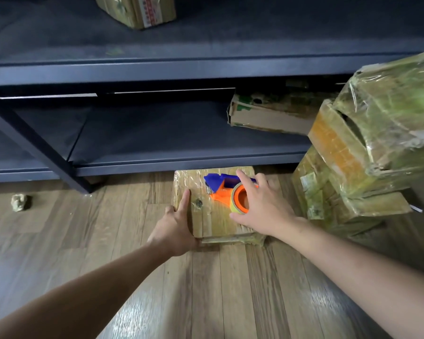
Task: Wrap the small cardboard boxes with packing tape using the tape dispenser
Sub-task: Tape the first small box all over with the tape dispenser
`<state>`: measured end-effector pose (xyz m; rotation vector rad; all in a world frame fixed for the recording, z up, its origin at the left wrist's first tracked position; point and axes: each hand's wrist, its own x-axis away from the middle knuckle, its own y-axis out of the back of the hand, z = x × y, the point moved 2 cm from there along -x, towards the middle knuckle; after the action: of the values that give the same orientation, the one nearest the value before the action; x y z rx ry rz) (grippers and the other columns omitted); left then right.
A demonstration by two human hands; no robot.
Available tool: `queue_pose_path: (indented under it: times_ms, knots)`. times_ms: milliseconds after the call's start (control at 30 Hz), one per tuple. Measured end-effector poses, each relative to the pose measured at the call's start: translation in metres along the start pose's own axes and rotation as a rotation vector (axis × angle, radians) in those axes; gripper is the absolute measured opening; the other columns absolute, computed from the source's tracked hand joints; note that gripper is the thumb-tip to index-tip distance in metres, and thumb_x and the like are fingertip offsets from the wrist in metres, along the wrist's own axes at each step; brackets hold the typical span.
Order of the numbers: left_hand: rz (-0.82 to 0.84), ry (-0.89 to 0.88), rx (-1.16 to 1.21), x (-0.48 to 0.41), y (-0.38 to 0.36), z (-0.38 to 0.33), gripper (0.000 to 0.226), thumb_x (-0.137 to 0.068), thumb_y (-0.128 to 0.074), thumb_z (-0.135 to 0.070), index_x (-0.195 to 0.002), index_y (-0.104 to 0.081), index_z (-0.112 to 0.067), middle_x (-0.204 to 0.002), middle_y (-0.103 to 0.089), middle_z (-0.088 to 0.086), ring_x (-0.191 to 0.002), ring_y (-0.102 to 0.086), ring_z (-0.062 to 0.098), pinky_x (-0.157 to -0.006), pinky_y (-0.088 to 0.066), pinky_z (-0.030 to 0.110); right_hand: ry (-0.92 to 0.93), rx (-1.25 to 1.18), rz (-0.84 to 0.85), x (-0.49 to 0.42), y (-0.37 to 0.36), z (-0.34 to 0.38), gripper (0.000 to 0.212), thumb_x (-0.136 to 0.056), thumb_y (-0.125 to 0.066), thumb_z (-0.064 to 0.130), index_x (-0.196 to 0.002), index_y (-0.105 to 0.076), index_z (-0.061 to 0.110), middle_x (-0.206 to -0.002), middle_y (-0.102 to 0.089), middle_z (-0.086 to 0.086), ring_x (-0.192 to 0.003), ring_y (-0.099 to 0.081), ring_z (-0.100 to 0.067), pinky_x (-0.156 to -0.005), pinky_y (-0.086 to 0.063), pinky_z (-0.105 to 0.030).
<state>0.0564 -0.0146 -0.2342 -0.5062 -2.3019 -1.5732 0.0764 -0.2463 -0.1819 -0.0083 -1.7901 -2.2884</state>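
Observation:
A flat, tape-covered cardboard box (203,216) lies on the wooden floor just in front of the dark shelf. On its top lies an orange and blue tape dispenser (227,189) with a roll of tape. My right hand (262,206) lies over the dispenser, the fingers spread and reaching around the roll, not clearly closed on it. My left hand (178,223) holds the box's left near corner, the index finger straight along the top and the thumb at the edge.
A stack of tape-wrapped cardboard boxes (367,152) stands close on the right. A dark metal shelf (157,72) spans the back, with a worn box (267,116) on its lower level and another box (137,11) on top. A crumpled scrap (21,202) lies at the left.

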Motion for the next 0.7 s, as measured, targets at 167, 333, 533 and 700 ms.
queue_pose_path:
  times_ms: [167,333,533,700]
  knots:
    - [-0.033,0.018,0.004,-0.001,-0.001,0.012,0.144,-0.074,-0.090,-0.034,-0.154,0.029,-0.045,-0.138,-0.042,0.011,-0.093,-0.063,0.020,-0.077,-0.061,0.032,0.004,-0.063,-0.065,0.002,0.007,-0.005,0.108,-0.073,-0.073,0.066,-0.155,-0.012,0.034,-0.131,-0.040,-0.002,-0.117,-0.046,-0.023,-0.082,-0.050,-0.034]
    - [-0.053,0.044,0.042,0.014,0.005,0.042,0.146,-0.075,-0.091,-0.031,-0.155,0.030,-0.042,-0.136,-0.045,0.011,-0.090,-0.061,0.016,-0.080,-0.062,0.032,-0.047,-0.135,-0.074,0.007,0.023,-0.021,0.108,-0.074,-0.074,0.064,-0.157,-0.012,0.034,-0.133,-0.038,-0.001,-0.122,-0.044,-0.022,-0.089,-0.048,-0.034]
    - [-0.058,0.014,0.023,0.046,0.011,0.075,0.148,-0.070,-0.093,-0.040,-0.157,0.027,-0.040,-0.119,-0.048,-0.001,-0.094,-0.057,0.012,-0.091,-0.056,0.029,-0.061,-0.219,-0.039,0.016,0.018,-0.029,0.111,-0.069,-0.076,0.067,-0.156,-0.014,0.036,-0.133,-0.041,0.002,-0.121,-0.047,-0.019,-0.094,-0.049,-0.038]
    - [0.024,-0.033,0.028,0.063,0.001,0.068,0.154,-0.068,-0.094,-0.043,-0.152,0.035,-0.041,-0.129,-0.050,0.001,-0.108,-0.056,0.017,-0.103,-0.052,0.035,-0.057,-0.351,0.012,0.023,0.017,-0.022,0.112,-0.067,-0.080,0.064,-0.157,-0.019,0.035,-0.145,-0.040,0.005,-0.129,-0.043,-0.016,-0.100,-0.044,-0.038]
